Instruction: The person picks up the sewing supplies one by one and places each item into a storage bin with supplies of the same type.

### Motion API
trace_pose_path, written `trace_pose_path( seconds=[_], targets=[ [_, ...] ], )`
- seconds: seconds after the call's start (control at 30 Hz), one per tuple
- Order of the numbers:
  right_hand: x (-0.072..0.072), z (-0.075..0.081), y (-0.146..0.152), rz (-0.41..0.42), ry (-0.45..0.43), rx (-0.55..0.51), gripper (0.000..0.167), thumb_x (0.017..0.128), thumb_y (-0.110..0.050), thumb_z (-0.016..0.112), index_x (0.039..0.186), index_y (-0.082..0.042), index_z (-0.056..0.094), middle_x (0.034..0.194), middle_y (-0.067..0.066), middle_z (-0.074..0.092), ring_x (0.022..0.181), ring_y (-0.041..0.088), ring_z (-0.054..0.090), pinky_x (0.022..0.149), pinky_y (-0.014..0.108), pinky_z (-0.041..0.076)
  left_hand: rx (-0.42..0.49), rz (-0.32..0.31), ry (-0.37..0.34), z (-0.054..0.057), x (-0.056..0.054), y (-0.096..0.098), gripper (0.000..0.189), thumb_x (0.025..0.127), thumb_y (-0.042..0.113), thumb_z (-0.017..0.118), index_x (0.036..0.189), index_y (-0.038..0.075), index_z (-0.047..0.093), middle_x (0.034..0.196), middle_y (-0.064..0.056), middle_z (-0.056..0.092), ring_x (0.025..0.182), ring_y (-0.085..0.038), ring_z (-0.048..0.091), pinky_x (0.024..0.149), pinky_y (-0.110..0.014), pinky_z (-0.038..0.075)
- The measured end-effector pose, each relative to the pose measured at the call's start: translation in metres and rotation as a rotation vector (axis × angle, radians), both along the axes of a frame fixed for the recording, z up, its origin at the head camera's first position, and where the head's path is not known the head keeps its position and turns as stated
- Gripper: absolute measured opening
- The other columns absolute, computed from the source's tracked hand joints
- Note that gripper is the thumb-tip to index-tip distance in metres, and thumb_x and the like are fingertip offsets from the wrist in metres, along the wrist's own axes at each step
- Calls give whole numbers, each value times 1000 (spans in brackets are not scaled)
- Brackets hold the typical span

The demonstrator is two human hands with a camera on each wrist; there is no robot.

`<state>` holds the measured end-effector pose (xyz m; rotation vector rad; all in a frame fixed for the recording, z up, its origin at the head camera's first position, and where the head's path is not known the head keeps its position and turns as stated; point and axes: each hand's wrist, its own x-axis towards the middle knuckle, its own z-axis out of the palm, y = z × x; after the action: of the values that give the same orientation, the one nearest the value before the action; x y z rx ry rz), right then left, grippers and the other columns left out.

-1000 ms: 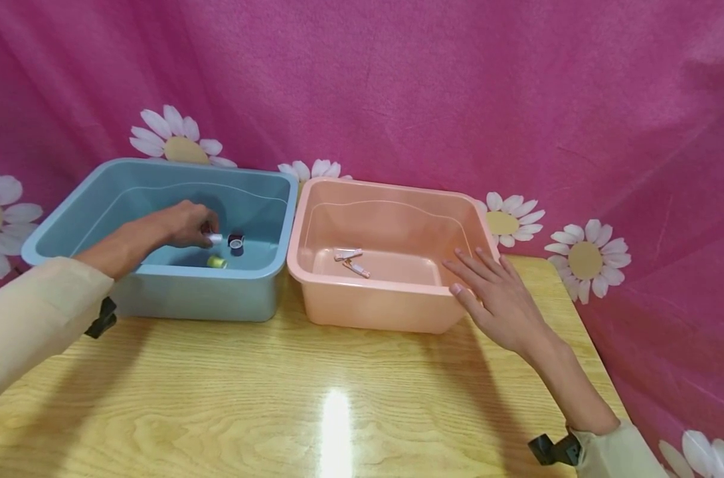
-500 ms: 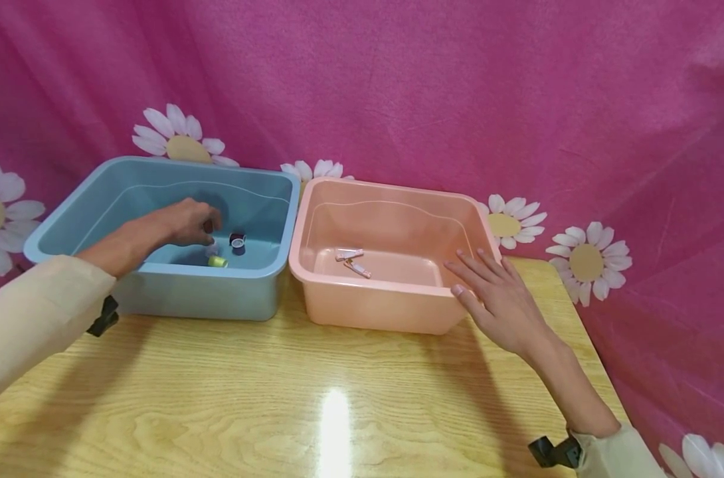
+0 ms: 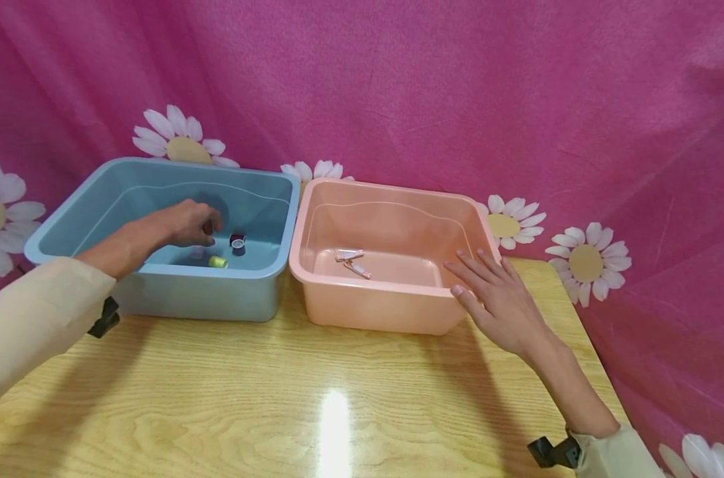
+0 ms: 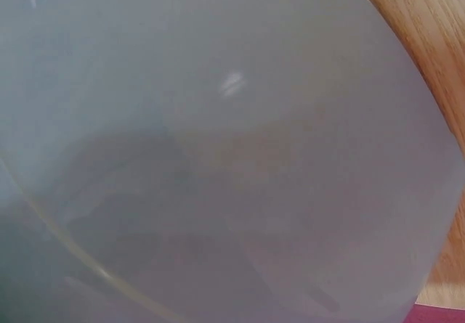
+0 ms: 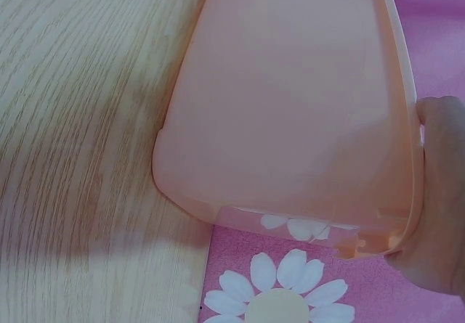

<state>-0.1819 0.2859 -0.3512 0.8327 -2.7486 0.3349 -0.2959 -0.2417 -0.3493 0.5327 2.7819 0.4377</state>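
Note:
Inside the blue tub point(image 3: 194, 292), my left hand point(image 3: 188, 222) hovers with its fingers loosely bent and nothing seen between them. Below it on the tub floor lies a pale, whitish spool point(image 3: 196, 252), partly in shadow. A yellow-green thread spool point(image 3: 218, 262) lies to its right, and a dark spool with a white end point(image 3: 238, 243) sits farther right. My right hand point(image 3: 505, 302), fingers spread and straight, rests on the right front corner of the pink tub point(image 3: 374, 309). The right wrist view shows that hand point(image 5: 443, 192) on the rim.
Two small whitish-orange pieces that look like nail clippers, an upper one point(image 3: 349, 255) and a lower one point(image 3: 358, 269), lie in the pink tub. Both tubs stand side by side on the wooden table point(image 3: 248, 398), against a pink flowered curtain point(image 3: 398, 86).
My left hand has let go of the white spool, which has dropped to the blue tub's floor and rolled left. The right hand stays put.

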Motion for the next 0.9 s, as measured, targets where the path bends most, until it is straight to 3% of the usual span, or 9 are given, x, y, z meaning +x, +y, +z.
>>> trace_pose_path(
  seconds=[0.67, 0.9],
  targets=[
    [1, 2, 1, -10, -14, 4, 46, 106, -36, 44, 148, -16, 51, 154, 11, 42, 144, 42, 26, 115, 62, 12, -10, -1, 35, 5, -1, 0, 29, 89, 1, 72, 116, -6, 64, 98, -13, 64, 90, -29, 58, 85, -49, 54],
    [0, 1, 1, -11, -21, 4, 48, 106, -37, 44, 149, -17, 49, 154, 11, 41, 144, 42, 26, 114, 63, 13, 35, -20, 78, 12, 2, -2, 33, 91, 4, 70, 121, -6, 63, 106, -18, 66, 94, -32, 61, 84, -52, 54]
  ],
)
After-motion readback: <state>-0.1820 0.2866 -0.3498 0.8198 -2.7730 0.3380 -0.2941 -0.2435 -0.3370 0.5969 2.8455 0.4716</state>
